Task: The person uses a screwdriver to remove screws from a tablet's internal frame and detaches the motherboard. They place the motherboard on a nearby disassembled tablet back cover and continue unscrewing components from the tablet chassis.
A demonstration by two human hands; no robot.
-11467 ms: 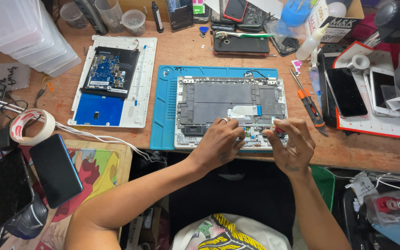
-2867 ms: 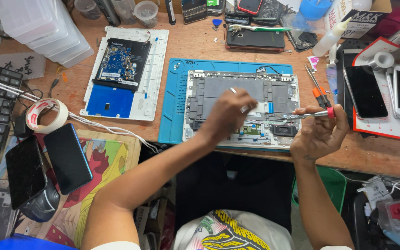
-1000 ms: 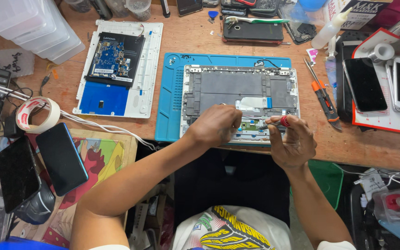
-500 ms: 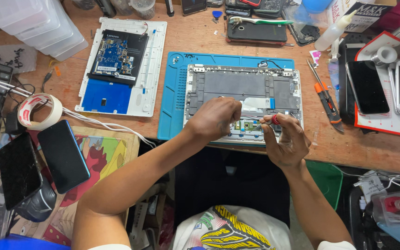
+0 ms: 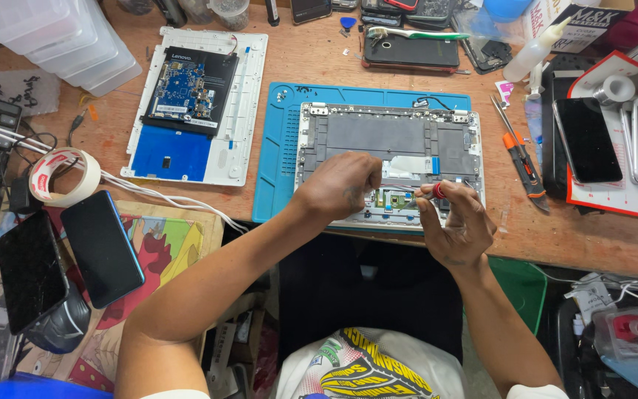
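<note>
Head view shows the right hand (image 5: 458,230) closed in a fingertip grip on a small red-capped screwdriver (image 5: 430,193), its tip angled down and left toward the lower edge of the opened laptop chassis (image 5: 389,144), a pose suited to working a fastener near the green touchpad board (image 5: 391,198). Left hand (image 5: 337,186) is curled, fingers bent onto the chassis just beside the tool tip, apparently steadying the part; whether it pinches anything cannot be told, as the fingertips are hidden. Chassis lies inside-up on a blue work mat (image 5: 278,155) at the near edge of the desk (image 5: 319,59), keeping the work close to the body. Set aside to the left is a white back cover (image 5: 241,111) carrying a blue circuit board (image 5: 184,85). An orange-handled tool (image 5: 520,151) rests right of the mat, within reach; a tape roll (image 5: 64,177) and two dark phones (image 5: 101,247) lie further left.
</note>
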